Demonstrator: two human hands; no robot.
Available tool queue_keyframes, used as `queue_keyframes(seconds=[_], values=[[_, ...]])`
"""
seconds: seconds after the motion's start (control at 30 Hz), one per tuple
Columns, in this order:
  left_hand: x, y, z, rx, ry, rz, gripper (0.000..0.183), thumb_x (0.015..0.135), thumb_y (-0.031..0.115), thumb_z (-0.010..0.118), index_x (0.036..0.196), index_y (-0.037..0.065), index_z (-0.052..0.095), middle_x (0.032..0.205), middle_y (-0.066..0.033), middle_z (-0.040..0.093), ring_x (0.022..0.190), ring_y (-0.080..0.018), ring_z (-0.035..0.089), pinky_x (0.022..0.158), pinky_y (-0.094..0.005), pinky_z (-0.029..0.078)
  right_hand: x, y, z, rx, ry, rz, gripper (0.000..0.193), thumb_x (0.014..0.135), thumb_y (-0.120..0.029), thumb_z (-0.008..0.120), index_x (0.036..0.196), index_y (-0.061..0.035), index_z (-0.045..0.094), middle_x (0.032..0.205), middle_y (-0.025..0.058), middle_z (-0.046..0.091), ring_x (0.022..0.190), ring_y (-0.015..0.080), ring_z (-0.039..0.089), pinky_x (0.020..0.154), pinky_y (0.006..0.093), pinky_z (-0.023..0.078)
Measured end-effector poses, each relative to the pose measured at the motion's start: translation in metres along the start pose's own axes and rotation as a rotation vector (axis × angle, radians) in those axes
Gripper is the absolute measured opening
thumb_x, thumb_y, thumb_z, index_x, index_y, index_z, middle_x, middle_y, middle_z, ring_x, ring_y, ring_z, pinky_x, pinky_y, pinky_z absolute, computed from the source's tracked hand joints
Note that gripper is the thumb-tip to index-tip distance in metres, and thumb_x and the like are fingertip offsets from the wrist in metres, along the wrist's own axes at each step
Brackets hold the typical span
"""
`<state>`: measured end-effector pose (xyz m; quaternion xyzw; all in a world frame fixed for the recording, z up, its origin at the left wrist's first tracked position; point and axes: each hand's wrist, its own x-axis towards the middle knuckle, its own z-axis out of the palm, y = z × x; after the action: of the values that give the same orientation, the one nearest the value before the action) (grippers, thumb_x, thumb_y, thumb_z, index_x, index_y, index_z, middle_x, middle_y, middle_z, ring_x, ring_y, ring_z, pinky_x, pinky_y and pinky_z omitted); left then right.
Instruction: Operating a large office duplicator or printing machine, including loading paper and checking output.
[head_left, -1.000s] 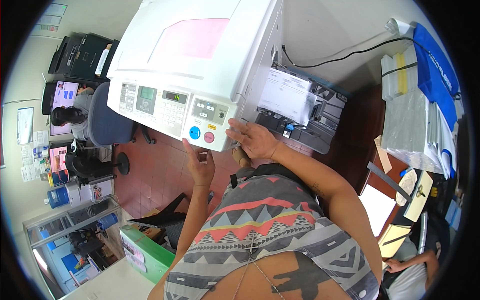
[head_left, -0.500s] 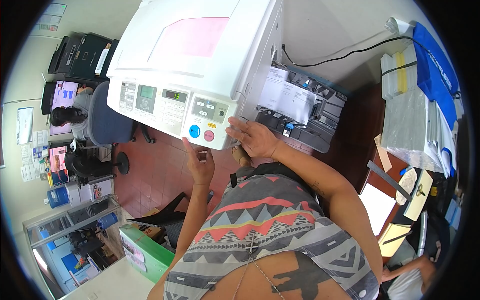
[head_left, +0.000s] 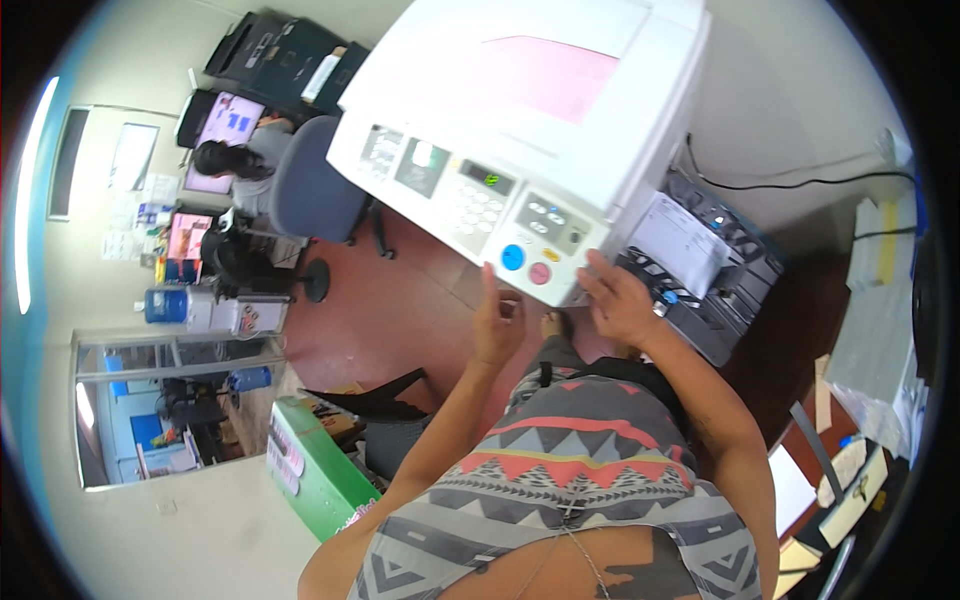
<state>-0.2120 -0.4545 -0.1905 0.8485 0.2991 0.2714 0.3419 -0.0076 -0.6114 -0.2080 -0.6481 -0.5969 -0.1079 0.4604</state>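
Copier (head_left: 585,175) in white plastic stands directly before a person (head_left: 580,440), fingers at its control panel (head_left: 548,222). The left hand (head_left: 497,325) extends its index finger to the panel's lip, just below a round blue button (head_left: 513,257), the other fingers loosely curled; the right hand (head_left: 622,305) has its fingers slightly spread at the panel's corner, near a round red button (head_left: 540,273). Smooth and boxy, the machine carries a flat pink patch (head_left: 560,75) on top. Beside it, printed sheets (head_left: 680,240) lie in a dark, hard-edged tray (head_left: 712,338). Red tiles cover the floor (head_left: 420,270), which holds a blue, curved-back chair (head_left: 318,185) and a seated co-worker (head_left: 258,165). Pale walls (head_left: 215,530) enclose the room, broken by a metal-framed glass window (head_left: 185,370) above a shiny green box (head_left: 305,465).
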Motion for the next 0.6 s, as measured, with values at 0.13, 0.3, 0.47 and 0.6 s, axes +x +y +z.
queue_keyframes(seconds=[0.13,0.3,0.47,0.6], values=[[0.002,-0.009,-0.010,0.013,-0.064,0.046,0.092,0.082,-0.006,0.067,0.161,0.001,0.020,0.090,-0.0095,0.071,0.065,-0.0208,0.068,0.059,-0.0313,0.054,0.002,-0.006,-0.006,-0.045,-0.034,0.036,0.062,0.074,0.000,0.064,0.135,-0.0125,0.061,0.147,0.0150,0.055,0.086,0.0295,0.066,0.079,0.0396,0.056],[0.020,-0.028,-0.032,0.032,-0.189,0.237,0.093,0.083,-0.009,0.067,0.161,0.000,0.017,0.090,-0.0096,0.072,0.067,-0.0161,0.070,0.060,-0.0285,0.055,0.006,-0.024,-0.004,-0.114,0.015,0.100,0.060,0.074,0.003,0.065,0.133,-0.0084,0.060,0.147,0.0175,0.054,0.084,0.0299,0.064,0.078,0.0388,0.055],[0.026,-0.036,-0.045,-0.045,-0.298,0.276,0.088,0.084,-0.006,0.069,0.160,0.002,0.025,0.089,-0.0090,0.071,0.072,-0.0207,0.070,0.067,-0.0308,0.057,0.006,-0.037,-0.001,-0.169,0.048,0.189,0.058,0.073,0.004,0.067,0.130,-0.0061,0.059,0.146,0.0207,0.054,0.092,0.0351,0.066,0.080,0.0425,0.055],[0.032,-0.036,-0.050,-0.106,-0.375,0.270,0.087,0.085,-0.005,0.070,0.160,0.003,0.026,0.091,-0.0097,0.071,0.075,-0.0222,0.070,0.069,-0.0312,0.057,0.003,-0.046,0.004,-0.225,0.002,0.277,0.065,0.075,0.009,0.066,0.137,-0.0060,0.051,0.148,0.0285,0.050,0.126,0.0448,0.060,0.100,0.0451,0.054]])
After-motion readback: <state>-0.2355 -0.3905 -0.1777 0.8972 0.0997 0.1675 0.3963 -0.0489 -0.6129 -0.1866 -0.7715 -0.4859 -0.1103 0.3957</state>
